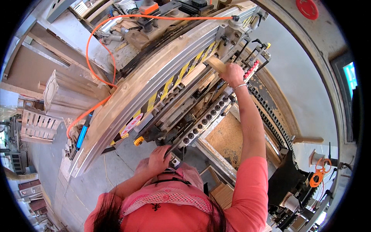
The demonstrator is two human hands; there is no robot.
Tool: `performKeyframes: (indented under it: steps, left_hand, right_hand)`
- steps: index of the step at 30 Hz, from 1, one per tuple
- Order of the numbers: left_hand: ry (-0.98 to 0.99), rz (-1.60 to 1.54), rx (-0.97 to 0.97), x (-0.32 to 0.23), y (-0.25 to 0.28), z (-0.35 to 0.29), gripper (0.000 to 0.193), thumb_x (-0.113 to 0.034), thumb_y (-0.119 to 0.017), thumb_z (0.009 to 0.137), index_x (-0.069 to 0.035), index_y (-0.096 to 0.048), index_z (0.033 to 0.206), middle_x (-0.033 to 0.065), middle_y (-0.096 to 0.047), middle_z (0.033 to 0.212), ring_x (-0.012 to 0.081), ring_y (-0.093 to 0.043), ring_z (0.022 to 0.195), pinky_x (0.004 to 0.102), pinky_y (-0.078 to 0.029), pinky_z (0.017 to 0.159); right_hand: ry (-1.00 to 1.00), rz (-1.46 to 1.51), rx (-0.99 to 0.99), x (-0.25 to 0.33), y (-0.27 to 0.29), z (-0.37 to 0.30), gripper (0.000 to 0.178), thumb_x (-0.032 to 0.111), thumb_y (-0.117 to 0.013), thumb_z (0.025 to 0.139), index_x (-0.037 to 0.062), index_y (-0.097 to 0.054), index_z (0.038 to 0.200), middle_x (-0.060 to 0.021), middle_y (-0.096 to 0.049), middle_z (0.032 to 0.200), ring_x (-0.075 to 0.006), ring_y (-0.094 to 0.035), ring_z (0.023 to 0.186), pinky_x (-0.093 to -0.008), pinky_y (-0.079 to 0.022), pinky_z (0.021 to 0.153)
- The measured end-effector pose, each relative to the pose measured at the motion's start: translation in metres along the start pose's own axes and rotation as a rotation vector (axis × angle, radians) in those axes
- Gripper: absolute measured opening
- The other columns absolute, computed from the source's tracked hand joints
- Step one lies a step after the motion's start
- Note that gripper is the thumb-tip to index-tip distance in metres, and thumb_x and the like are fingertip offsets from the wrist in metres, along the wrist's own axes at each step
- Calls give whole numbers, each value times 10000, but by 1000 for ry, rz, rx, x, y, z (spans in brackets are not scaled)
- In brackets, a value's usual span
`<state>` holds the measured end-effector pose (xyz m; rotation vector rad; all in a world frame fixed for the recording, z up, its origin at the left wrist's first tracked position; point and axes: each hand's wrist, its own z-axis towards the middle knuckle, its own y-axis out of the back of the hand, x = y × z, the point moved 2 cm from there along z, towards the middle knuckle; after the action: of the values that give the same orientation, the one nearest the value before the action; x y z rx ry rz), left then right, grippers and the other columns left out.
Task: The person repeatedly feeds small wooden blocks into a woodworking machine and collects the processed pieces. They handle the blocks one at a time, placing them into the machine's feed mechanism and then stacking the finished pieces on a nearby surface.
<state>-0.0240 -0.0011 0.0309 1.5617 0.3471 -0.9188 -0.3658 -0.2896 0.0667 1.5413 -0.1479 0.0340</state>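
With my right arm stretched far forward, my right hand is closed around a short flat wooden piece at the far end of a woodworking machine. Another pale wooden strip lies beside it, along the yellow-and-black striped edge. Close to my body, my left hand curls its fingers over the near end of a dark metal bar; part of that grip is hidden. Between the hands runs a rail with a row of round black knobs. A small yellow fitting sits left of it.
A long wooden-topped metal beam arcs across the left, with an orange hose over it and a blue air gun at its near end. A black toothed chain runs on the right. Orange scissors hang at far right.
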Motion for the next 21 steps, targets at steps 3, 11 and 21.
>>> performKeyframes:
  steps: [3, 11, 21]
  left_hand:
    - [-13, 1, -5, 2, -3, -3, 316, -87, -593, 767, -9, -538, 1068, 175, -609, 976, 364, -579, 893, 432, -477, 768]
    - [-20, -29, 20, 9, 0, -13, 368, -85, -576, 772, -12, -514, 1128, 188, -591, 1038, 380, -560, 939, 447, -455, 817]
    - [-260, -141, 10, 31, -15, -7, 475, -47, -545, 787, -10, -424, 1245, 218, -533, 1153, 394, -514, 1039, 452, -410, 905]
  right_hand:
    - [16, 16, -21, -1, -1, 0, 367, 340, -708, 641, 11, -691, 802, -169, -657, 850, -308, -647, 812, -383, -531, 738]
    - [-13, -30, 24, 8, -1, -2, 404, 377, -733, 653, 28, -690, 851, -163, -664, 904, -300, -651, 835, -380, -534, 747]
    - [-165, 39, -597, 72, 16, -106, 406, 245, -714, 701, 41, -609, 1036, -159, -625, 1015, -308, -595, 927, -393, -485, 839]
